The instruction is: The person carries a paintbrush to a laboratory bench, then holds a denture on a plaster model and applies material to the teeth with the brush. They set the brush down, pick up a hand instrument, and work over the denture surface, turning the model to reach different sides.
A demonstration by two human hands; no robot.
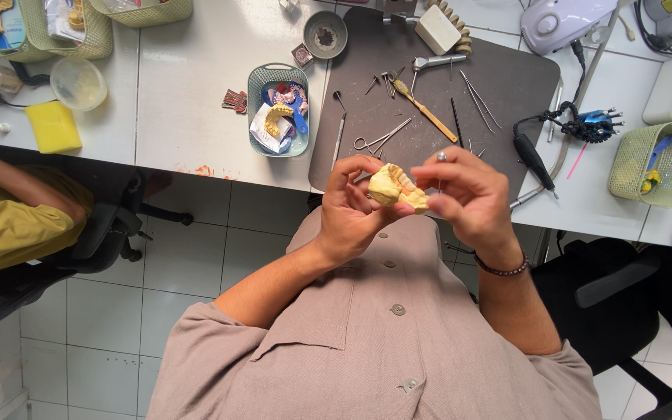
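Observation:
A pale yellow dental cast with rows of teeth (397,188) is held in front of my chest, just below the table's front edge. My left hand (354,208) grips its left side with thumb and fingers. On its right side, my right hand (464,194), which wears a ring and a dark bead bracelet, pinches it. Both halves of the cast are pressed together between the two hands.
A dark work mat (507,82) on the white table holds scissors (381,140), probes, tweezers and a wooden-handled brush (425,111). A green basket (278,109) with casts stands to its left. A black handpiece (532,159) lies to the right. Another person's yellow sleeve (9,222) is at left.

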